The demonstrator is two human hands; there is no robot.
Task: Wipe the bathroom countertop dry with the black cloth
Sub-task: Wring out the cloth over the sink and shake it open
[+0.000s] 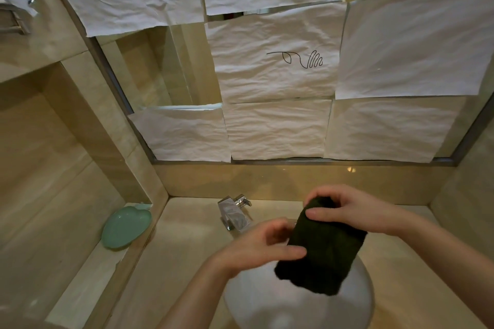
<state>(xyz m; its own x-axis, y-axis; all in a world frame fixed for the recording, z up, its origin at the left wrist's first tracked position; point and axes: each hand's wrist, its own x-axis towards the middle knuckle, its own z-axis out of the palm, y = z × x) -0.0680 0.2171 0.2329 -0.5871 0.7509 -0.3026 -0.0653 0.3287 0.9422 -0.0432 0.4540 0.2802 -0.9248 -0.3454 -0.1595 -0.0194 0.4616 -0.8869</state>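
Beige marble desk (pixel 187 262) carrying a round sink (pixel 355 310) at 6 o'clock and a chrome faucet (pixel 234 212) toward 12 o'clock; side ledge (pixel 88 283) at 9 o'clock holding a green soap dish (pixel 125 227).
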